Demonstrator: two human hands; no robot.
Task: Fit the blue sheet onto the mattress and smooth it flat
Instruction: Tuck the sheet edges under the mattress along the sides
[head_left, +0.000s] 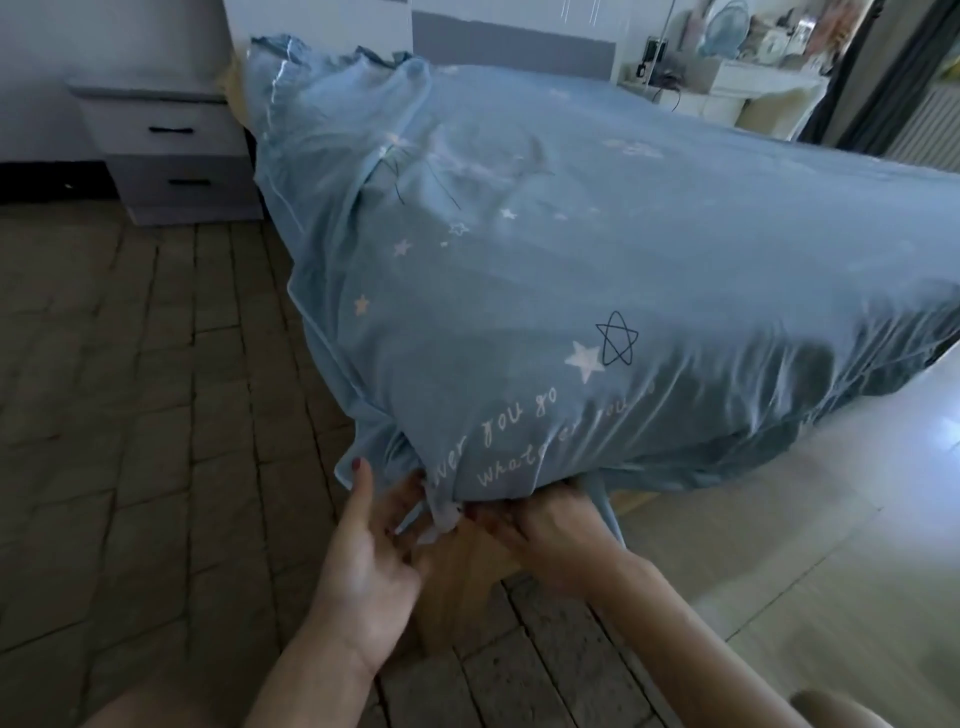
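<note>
The blue sheet (597, 249), printed with stars and white writing, covers the whole top of the mattress and wraps over its near corner. At that corner, low in the view, both hands work the sheet's edge. My left hand (371, 540) has its fingers in the gathered fabric below the corner, with the forefinger stretched up along the sheet's left flap. My right hand (550, 535) reaches under the corner from the right; its fingertips are hidden beneath the sheet. The far left corner of the sheet (311, 57) stands bunched and ruffled. Folds run across the right side of the sheet (810, 364).
A wooden bed frame corner (467, 582) shows just under the hands. A grey two-drawer nightstand (171, 150) stands at the back left. A white dresser (753, 88) with clutter is at the back right. Brick-pattern flooring (130, 389) lies left, pale tiles (831, 519) right.
</note>
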